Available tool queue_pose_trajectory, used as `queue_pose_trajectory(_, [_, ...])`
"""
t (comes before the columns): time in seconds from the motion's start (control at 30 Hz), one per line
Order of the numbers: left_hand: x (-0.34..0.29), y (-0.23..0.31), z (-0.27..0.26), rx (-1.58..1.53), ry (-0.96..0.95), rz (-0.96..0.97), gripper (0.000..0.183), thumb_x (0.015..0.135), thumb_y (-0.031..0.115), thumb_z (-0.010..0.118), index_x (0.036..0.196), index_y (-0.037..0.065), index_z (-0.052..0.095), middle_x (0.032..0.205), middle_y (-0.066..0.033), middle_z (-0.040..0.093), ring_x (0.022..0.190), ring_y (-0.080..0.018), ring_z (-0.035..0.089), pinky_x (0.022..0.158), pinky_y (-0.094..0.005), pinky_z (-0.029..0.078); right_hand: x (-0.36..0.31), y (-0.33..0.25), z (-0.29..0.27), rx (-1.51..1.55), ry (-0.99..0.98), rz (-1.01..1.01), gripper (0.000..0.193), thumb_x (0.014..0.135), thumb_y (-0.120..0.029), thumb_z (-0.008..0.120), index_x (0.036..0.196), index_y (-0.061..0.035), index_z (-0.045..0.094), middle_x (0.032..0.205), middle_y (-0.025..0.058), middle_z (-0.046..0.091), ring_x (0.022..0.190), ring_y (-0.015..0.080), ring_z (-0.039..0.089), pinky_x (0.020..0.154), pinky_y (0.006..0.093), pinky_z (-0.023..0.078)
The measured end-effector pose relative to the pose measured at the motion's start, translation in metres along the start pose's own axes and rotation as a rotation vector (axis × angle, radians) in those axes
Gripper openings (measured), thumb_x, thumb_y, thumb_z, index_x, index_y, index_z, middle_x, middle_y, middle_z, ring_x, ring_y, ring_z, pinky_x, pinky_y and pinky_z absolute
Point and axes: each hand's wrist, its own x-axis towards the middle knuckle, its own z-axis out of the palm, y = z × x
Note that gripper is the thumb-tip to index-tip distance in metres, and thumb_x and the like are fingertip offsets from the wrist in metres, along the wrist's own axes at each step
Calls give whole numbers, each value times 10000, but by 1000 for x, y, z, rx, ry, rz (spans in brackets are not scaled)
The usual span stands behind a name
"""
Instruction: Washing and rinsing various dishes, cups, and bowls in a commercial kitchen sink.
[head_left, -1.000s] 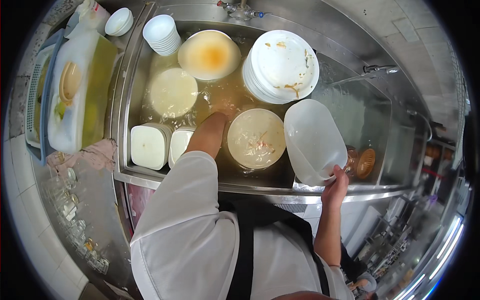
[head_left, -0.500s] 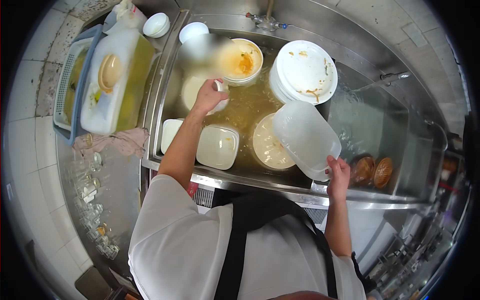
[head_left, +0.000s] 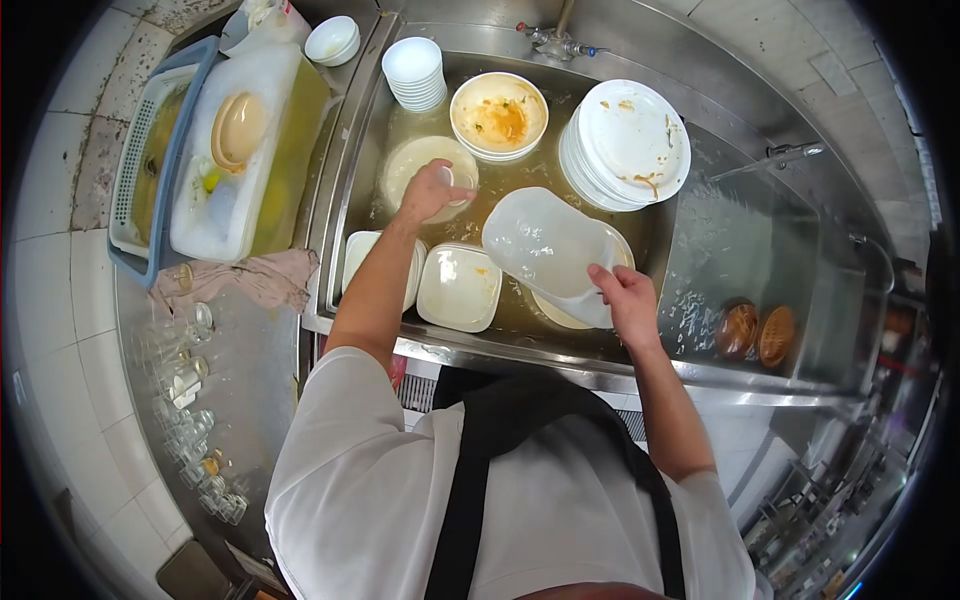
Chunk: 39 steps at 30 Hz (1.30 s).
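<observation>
My right hand [head_left: 622, 300] grips the near right end of a translucent white plastic tub [head_left: 545, 240]. The tub is tilted over a round cream dish [head_left: 562, 316] in the murky water, hiding much of it. At the left, my left hand [head_left: 436, 192] is over a round cream bowl [head_left: 405, 170] in the water. Its fingers are curled round a small white thing, too hidden to name. Nearer to me sit square white dishes [head_left: 459, 288], beside my left forearm. Beyond the hand stand a stack of small white bowls [head_left: 413, 62] and larger bowls [head_left: 499, 115] with orange food residue.
A stack of food-stained white plates [head_left: 635, 130] stands at the sink's back right. The right basin holds water and two brown bowls [head_left: 775, 336], below a tap [head_left: 790, 152]. Left of the sink are a large yellowish container [head_left: 240, 160], a blue crate [head_left: 150, 265], a pink cloth [head_left: 240, 283] and several glasses [head_left: 185, 430].
The translucent tub has moved left with my right hand, from beside the plate stack to over the round dish. My left hand stays near the cream bowl. The whole view has shifted slightly.
</observation>
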Motion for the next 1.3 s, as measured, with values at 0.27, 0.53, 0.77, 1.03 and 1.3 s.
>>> queue_pose_trajectory(0.27, [3,-28,-11,305,219,-50,779,613,319,845,1279,76,520,1287,-152,506,1166,-329,514,982,-399,445,6,-39,29,-210,16,-83,509,805,-461,705,779,47,679,596,37,582,563,98,515,556,267,427])
queue_pose_trajectory(0.53, [11,-17,-1,356,208,-203,585,704,266,703,1266,199,554,1283,-128,487,1188,-367,443,967,-477,430,8,-49,29,-188,12,-17,506,802,-475,703,742,27,685,573,26,559,530,94,475,542,263,409])
queue_pose_trajectory(0.77, [13,7,36,560,81,-110,565,734,287,701,1268,198,537,1306,-149,436,1188,-353,427,964,-557,375,10,-6,18,363,192,-1,332,829,-331,692,756,-8,664,701,19,598,626,86,502,591,240,406])
queue_pose_trajectory(1.03, [-8,-6,39,592,250,-149,556,712,261,729,1226,154,548,1293,-160,404,1174,-326,412,921,-500,365,-21,17,-43,604,491,-94,229,828,-256,685,849,-28,667,810,14,627,692,96,551,595,240,418])
queue_pose_trajectory(1.3, [5,-37,36,471,442,-540,454,776,205,634,1217,135,555,1287,-167,402,1196,-318,384,930,-514,373,-27,71,-114,796,698,-63,393,816,-262,668,1122,-27,589,1125,75,581,1072,188,524,936,349,405])
